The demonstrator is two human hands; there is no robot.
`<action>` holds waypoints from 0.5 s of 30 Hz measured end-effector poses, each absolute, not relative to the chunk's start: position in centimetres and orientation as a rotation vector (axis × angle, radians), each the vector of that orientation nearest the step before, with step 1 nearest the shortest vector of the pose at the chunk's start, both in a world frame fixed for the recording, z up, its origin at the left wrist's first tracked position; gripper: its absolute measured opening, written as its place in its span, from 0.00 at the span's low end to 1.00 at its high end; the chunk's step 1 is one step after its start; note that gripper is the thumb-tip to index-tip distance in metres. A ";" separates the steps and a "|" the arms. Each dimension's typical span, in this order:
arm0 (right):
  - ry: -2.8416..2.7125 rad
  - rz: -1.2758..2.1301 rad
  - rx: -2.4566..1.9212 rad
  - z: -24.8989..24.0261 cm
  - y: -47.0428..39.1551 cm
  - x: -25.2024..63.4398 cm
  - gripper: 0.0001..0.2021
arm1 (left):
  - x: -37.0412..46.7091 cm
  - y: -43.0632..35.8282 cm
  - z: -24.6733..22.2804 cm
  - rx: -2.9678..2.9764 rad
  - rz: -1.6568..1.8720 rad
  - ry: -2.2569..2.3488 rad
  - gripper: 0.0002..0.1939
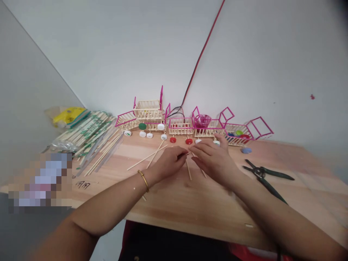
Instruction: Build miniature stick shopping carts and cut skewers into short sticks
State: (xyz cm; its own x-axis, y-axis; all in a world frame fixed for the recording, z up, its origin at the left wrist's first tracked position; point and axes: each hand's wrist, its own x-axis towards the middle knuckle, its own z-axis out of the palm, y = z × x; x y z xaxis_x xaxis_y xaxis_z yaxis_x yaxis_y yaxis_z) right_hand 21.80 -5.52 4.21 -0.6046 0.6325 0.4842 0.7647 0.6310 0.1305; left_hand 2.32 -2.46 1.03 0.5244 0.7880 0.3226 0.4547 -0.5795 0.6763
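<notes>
My left hand (174,159), with a gold bangle at the wrist, is closed in a pinch over the wooden table. What its fingertips hold is too small to make out. My right hand (213,157) meets it from the other side, fingers bent in towards the same spot; what they grip is hidden. Below the hands lie thin wooden sticks, one stick (189,170) pointing towards me and another partly under my right hand. Left of my left hand, two more sticks cross, one of them a long stick (145,158).
Along the wall stand several stick-built carts (181,127) with pink frames and bottle-cap wheels. One carries a pink cup (203,121). Green-handled pruning shears (262,172) lie at right. Bundled packaged sticks (87,130) and a yellow bag (70,115) are at left.
</notes>
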 end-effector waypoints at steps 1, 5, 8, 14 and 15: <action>-2.469 -0.423 -1.108 4.0 -5.4 21.6 0.10 | 2.3 -2.5 1.1 2.281 0.837 1.010 0.10; -2.455 -0.374 -1.133 2.7 -4.6 21.4 0.08 | 2.3 -2.6 0.9 2.425 0.771 1.083 0.11; -2.395 -0.343 -1.083 1.8 -4.1 21.6 0.05 | 2.3 -2.4 0.5 2.533 0.752 1.143 0.11; -2.303 -0.384 -1.072 1.0 -4.1 21.2 0.04 | 2.3 -2.3 0.2 2.642 0.737 1.141 0.13; -2.295 -0.396 -1.086 1.0 -4.1 21.0 0.04 | 2.3 -2.4 0.2 2.636 0.729 1.146 0.12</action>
State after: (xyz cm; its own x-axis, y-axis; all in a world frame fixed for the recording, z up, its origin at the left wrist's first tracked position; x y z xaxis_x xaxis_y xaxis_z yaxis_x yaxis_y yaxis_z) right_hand 21.04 -4.13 0.99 -0.5123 0.6116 0.6029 0.7783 0.6274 0.0248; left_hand 2.29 -2.41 0.23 0.5838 0.7246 0.3662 0.6386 -0.6884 0.3440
